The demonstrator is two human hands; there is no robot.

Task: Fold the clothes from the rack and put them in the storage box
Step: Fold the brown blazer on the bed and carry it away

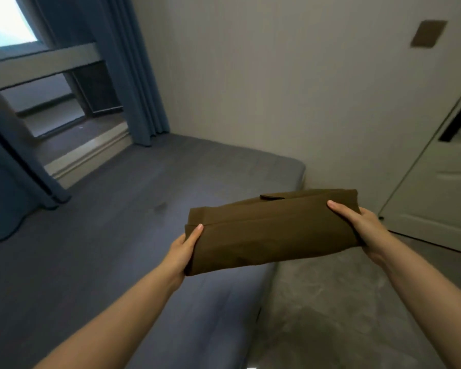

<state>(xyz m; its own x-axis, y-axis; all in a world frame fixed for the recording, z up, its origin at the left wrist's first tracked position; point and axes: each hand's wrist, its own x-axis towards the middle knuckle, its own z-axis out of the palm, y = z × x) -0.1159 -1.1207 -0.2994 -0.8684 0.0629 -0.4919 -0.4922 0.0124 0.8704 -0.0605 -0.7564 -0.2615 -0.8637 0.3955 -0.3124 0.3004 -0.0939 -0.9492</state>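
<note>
Folded brown garment [272,230] held in the air over the bed [96,235] edge, left hand [183,249] and right hand [362,225] pinching its ends; boxing apparently left, no box visible.

Open air above the grey bed [96,235] to the left and ahead. Bare floor [330,302] lower right. Blocked ahead by the wall [264,89], right by the door [437,182], left by curtains [133,75].

Fingers of both hands hidden beneath folded brown garment [272,230]; door [442,182] cut by right edge.
</note>
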